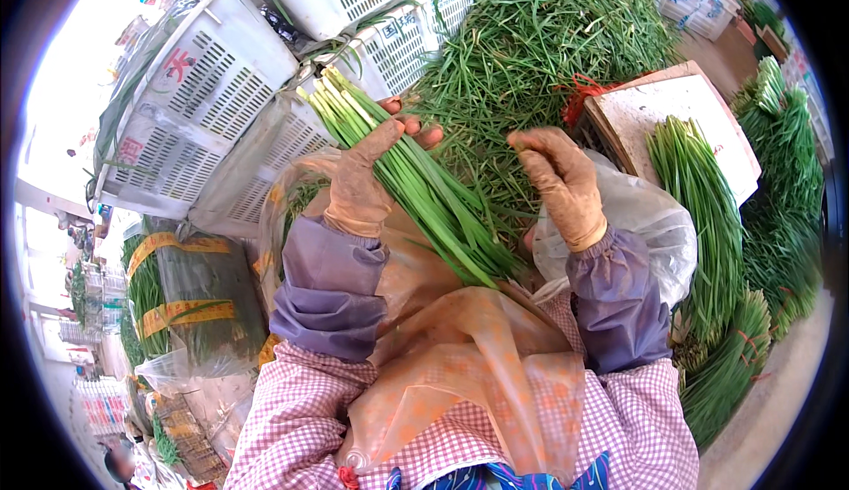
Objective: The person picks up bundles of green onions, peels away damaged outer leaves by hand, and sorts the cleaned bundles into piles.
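Note:
My left hand (364,176), in a tan glove, grips a bunch of garlic chives (424,185). The pale stem ends point up and left, while the green leaves slant down to the right over my lap. To the right of the bunch, my right hand (559,180) is raised, also gloved, its fingers curled in toward the thumb. Whatever may be between those fingertips is hidden. Beneath and beyond both hands spreads a large heap of loose green leaves and trimmings (557,34). An orange-stained plastic apron (469,348) covers my lap.
White slatted crates (208,92) stand at the far left. On the right, a chive bundle (703,189) rests against a pale board (663,110) beside red ties (584,92). More tied bundles (730,366) lie along the right. A yellow-taped package (199,282) is at the left.

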`<action>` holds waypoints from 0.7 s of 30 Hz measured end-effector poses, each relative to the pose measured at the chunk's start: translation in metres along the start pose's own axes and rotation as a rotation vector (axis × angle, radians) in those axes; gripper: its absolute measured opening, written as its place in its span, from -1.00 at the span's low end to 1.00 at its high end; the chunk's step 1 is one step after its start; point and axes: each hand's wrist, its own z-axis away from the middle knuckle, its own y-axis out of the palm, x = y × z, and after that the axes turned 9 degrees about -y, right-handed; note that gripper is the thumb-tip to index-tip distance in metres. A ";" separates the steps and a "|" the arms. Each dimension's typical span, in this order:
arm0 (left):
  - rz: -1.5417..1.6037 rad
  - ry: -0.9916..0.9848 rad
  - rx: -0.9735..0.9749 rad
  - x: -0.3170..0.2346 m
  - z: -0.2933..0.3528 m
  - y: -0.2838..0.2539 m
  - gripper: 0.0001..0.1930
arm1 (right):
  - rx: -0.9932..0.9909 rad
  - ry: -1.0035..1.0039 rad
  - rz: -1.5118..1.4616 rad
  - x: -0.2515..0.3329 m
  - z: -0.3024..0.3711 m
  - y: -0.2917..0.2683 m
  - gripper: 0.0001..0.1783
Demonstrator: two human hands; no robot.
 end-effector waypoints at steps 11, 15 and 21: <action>0.065 0.046 -0.071 -0.010 -0.006 -0.020 -0.75 | 0.322 0.005 0.120 0.012 -0.003 0.028 -0.79; 0.099 0.117 -0.130 -0.019 -0.003 -0.023 -0.74 | 0.239 0.241 0.053 -0.005 0.019 -0.011 -0.80; -0.165 -0.102 0.014 0.023 -0.005 0.020 -0.62 | 0.174 0.000 0.624 -0.031 -0.009 -0.042 -0.71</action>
